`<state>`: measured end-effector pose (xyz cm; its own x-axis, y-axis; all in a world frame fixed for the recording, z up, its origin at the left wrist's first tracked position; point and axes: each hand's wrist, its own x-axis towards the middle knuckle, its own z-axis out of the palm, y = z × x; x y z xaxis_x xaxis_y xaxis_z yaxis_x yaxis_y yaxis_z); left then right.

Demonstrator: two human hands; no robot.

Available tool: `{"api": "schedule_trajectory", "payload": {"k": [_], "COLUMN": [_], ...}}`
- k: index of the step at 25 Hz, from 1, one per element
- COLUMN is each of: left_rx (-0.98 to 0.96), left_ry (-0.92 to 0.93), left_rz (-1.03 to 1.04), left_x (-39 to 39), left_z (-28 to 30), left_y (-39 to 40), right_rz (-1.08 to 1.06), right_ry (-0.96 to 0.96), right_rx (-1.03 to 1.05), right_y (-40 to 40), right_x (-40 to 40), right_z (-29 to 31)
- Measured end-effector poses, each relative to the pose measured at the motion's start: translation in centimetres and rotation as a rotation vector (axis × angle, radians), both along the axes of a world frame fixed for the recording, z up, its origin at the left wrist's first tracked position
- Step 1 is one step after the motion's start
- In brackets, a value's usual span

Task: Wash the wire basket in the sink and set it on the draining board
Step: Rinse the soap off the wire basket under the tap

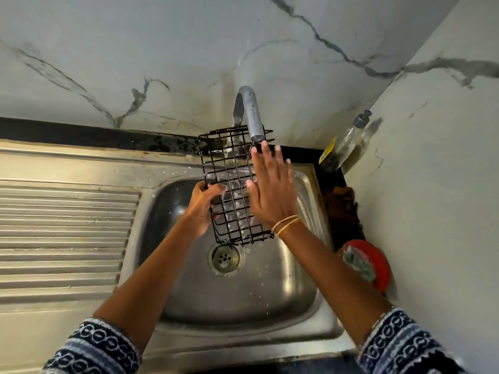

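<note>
A black wire basket (229,168) hangs tilted over the steel sink (270,287), its far end under the tap (251,114). Water runs from the tap through the mesh. My left hand (202,203) grips the basket's left edge, fingers curled round the wires. My right hand (270,184) lies flat with straight fingers against the basket's right side. The ribbed draining board (62,238) stretches to the left of the sink bowl.
A clear soap dispenser bottle (345,144) leans in the back right corner. A red dish with a green scrubber (367,263) sits on the ledge right of the sink. The drain (225,259) lies below the basket. Marble walls close in behind and at right.
</note>
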<state>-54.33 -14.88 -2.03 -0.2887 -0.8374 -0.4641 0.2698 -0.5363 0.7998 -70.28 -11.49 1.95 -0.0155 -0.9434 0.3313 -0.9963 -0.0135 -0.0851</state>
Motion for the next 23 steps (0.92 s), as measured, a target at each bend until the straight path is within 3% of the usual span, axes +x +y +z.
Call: {"api": "schedule_trajectory", "payload": {"k": [1,5,8,9,12,14,16,20,21,23], "left_rx": [-0.006,-0.040,-0.088,-0.113,-0.112,-0.141,-0.166,-0.167,-0.157,-0.109], "left_ry": [0.027,0.081,-0.018,-0.065,-0.112,-0.133,-0.167,-0.176,-0.149,-0.078], "left_rz": [0.021,0.069,-0.014,-0.075,-0.241,-0.300,-0.314,-0.290,-0.277,-0.212], "left_x": [0.1,0.8,1.3,1.3,1.9,1.9,1.5,0.1,-0.2,0.0], "left_z": [-0.3,-0.8,-0.6,-0.2,0.2,0.0,0.0,-0.7,-1.0,-1.6], "left_y": [0.1,-0.3,-1.7,-2.2,-3.2,-3.4,-3.6,-3.1,-2.9,-2.4], "right_rz": [-0.032,0.264,-0.089,-0.108,0.269,0.349,0.165,-0.198,-0.156,0.169], "right_ry": [-0.047,0.114,-0.147,-0.221,-0.063,0.040,0.047,-0.150,-0.137,0.008], "right_rx": [0.000,-0.007,-0.113,-0.119,-0.085,-0.086,-0.152,-0.237,-0.231,-0.203], "right_y": [0.2,0.0,-2.2,-2.5,-2.0,-3.2,-4.3,-4.7,-4.3,-3.5], "right_x": [1.2,2.2,1.3,2.1,4.9,3.3,1.3,0.4,1.5,3.3], "right_z": [-0.2,-1.2,-0.4,-0.4,-2.0,-2.1,-2.1,-1.6,-1.9,-2.7]}}
